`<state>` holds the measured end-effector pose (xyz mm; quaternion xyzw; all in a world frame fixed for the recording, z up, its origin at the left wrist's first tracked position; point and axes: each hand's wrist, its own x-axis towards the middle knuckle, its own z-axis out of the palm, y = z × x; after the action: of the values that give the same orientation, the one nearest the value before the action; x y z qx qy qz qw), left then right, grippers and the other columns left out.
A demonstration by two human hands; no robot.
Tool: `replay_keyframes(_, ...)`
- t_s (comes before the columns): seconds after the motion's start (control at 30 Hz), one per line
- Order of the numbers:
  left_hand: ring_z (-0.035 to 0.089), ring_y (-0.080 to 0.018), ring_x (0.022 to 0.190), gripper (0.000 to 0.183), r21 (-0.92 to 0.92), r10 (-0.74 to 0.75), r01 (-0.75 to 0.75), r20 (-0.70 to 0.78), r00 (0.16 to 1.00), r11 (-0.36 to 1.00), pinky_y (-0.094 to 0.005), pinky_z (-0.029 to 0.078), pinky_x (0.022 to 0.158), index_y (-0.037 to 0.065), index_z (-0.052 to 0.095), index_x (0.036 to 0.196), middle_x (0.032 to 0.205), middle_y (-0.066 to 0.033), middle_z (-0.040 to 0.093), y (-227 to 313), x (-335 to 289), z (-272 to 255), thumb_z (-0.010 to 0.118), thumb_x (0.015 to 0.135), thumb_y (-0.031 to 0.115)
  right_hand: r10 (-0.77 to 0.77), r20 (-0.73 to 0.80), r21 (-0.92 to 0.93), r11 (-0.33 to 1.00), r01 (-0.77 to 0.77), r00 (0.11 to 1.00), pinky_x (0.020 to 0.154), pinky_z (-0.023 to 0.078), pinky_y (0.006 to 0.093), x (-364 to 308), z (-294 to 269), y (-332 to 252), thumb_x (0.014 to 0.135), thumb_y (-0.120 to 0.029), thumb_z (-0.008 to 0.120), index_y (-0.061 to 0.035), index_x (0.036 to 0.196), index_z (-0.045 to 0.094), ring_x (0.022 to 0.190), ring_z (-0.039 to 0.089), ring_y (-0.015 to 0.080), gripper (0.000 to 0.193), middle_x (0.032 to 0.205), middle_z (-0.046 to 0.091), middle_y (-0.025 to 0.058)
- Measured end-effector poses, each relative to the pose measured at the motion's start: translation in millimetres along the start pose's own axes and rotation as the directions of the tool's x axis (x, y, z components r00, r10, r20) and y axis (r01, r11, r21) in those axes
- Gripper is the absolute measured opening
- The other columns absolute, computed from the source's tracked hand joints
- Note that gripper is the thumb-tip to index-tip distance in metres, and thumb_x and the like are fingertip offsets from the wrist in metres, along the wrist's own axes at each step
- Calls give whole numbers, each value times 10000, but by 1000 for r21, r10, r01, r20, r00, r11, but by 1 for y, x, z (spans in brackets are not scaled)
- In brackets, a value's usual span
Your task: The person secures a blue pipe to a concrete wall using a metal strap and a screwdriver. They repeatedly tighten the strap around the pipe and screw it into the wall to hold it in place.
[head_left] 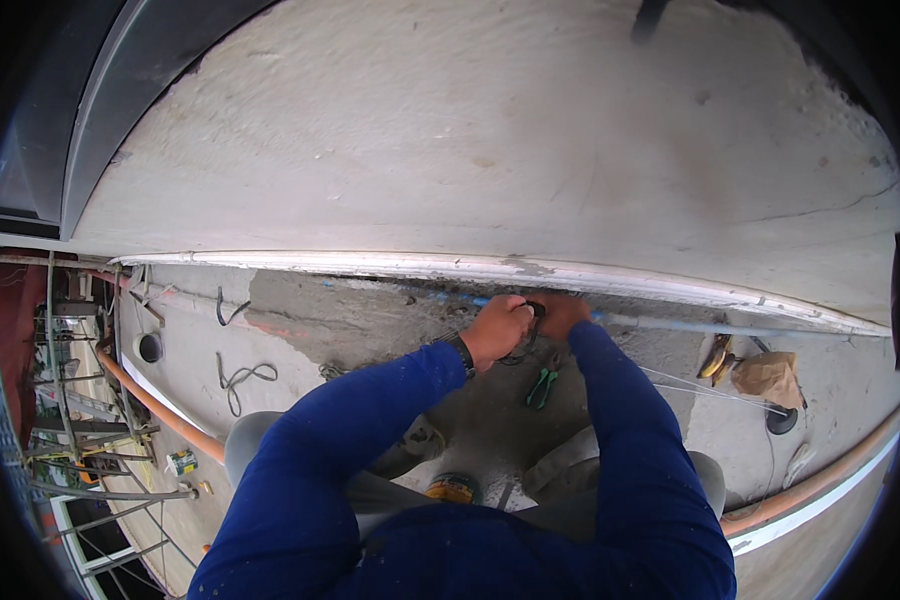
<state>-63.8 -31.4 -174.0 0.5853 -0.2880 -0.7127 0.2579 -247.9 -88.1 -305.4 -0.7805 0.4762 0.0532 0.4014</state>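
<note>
Concrete ledge below a plastered wall carries a blue pipe [660,322], where left hand [497,330] and right hand [562,312] meet, fingers clamped on a dark tool [530,322], green pliers [541,387] lying near.

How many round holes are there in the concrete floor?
2 that I can see. One dark hole is on the left, near the orange pipe. The other hole is on the right, below the brown paper bag. More may be hidden under the person.
</note>
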Motion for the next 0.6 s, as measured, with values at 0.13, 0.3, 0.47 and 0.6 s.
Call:
replay_keyframes(0.13,402,-84,597,232,-21,12,-12,-10,1000,1000,-307,324,519,116,502,842,716,35,451,11,15,3,527,1063,182,51,-5,-31,998,-51,999,1003,574,493,-3,-8,-14,904,-606,684,-353,1397,699,1169,728,356,554,1254,776,115)
replay_keyframes(0.3,408,-87,608,214,-58,-16,15,-19,1000,998,-301,320,526,120,504,873,739,35,465,8,29,0,531,1072,192,152,-73,-65,986,-156,986,986,579,502,-1,-7,-23,908,-602,664,-361,1348,733,1127,743,355,507,1192,795,111)
replay_keyframes(0.47,422,-90,621,204,-140,-42,36,-39,998,989,-299,319,536,120,507,912,764,34,484,-16,37,-9,533,1093,212,168,-105,7,986,-169,980,979,581,502,-1,-1,-23,899,-587,677,-332,1305,769,1120,748,349,489,1181,799,115)
replay_keyframes(0.6,425,-101,611,208,-144,-66,64,-13,998,988,-316,330,539,117,515,911,769,31,504,-36,44,-23,543,1097,208,152,-131,20,988,-151,980,979,580,501,1,2,-21,892,-597,689,-303,1279,788,1117,750,351,496,1166,803,122)
